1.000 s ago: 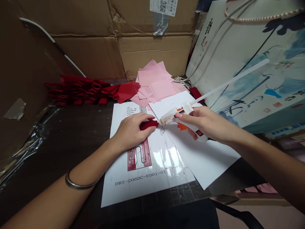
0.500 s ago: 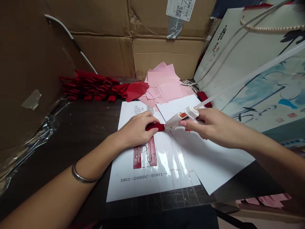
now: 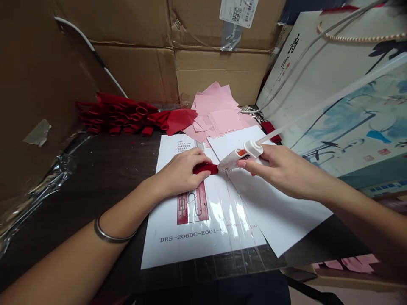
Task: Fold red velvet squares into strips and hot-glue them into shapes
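Left hand (image 3: pixel 186 171) pinching small red piece (image 3: pixel 213 169) between thumb and fingers, over printed sheet (image 3: pixel 171 255) on dark table (image 3: pixel 117 165); right hand (image 3: pixel 281 171) wrapped around white glue gun (image 3: pixel 233 159), nozzle (image 3: pixel 222 166) at red piece's 3 o'clock end, glue stick (image 3: pixel 375 75) jutting toward 2 o'clock; from red piece: pink papers (image 3: pixel 225 121) at 12 o'clock, red pile (image 3: pixel 119 116) at 10, plain white sheet (image 3: pixel 286 224) at 4

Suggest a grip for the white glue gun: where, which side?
Take the glue gun by its rear, probably from the right and below the glue stick, as the right hand does: the nozzle points left at the red piece in the left hand, while the stick juts up and rightward. The handle is hidden.
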A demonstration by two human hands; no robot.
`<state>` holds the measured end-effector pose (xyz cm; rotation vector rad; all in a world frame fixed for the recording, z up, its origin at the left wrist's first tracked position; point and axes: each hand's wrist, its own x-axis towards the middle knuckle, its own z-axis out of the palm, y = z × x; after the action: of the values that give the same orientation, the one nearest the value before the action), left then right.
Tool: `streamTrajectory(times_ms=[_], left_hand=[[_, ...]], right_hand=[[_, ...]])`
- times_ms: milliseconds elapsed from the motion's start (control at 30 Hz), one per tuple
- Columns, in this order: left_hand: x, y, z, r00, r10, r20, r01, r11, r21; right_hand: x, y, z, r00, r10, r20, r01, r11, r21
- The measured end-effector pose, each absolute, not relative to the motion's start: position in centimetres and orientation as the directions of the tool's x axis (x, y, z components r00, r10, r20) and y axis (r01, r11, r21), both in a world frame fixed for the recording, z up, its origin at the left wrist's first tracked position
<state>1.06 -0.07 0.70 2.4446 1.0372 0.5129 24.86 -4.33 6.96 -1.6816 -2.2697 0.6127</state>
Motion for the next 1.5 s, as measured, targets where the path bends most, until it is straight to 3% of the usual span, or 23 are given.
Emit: streamTrajectory(times_ms=[567,967,1167,1367,1500], left_hand=[[1.2,-0.1,0.2,0.634,0.751,0.185,0.594,-0.626,0.504],[1.0,-0.1,-0.3,0.64,0.735,0.223,0.589,-0.656,0.473],[1.1,-0.2,-0.3,0.637,0.736,0.23,0.588,-0.656,0.473],[1.3,-0.2,-0.3,0.625,0.732,0.272,0.59,-0.671,0.449],[1.3,0.0,-0.3,0.623,0.73,0.28,0.594,-0.674,0.439]], right_hand=[[24.0,-5.1,6.8,-0.326,0.944,0.051,0.853,0.317,-0.414],[23.0,-4.7,8.2,-0.328,0.945,-0.014,0.899,0.308,-0.313],[24.1,-4.8,8.0,-0.214,0.976,-0.022,0.877,0.182,-0.445],[26.2,-4.9,7.2,-0.111,0.984,-0.14,0.79,0.002,-0.614],[26.9,-4.7,6.8,-0.119,0.98,-0.162,0.755,-0.017,-0.656]])
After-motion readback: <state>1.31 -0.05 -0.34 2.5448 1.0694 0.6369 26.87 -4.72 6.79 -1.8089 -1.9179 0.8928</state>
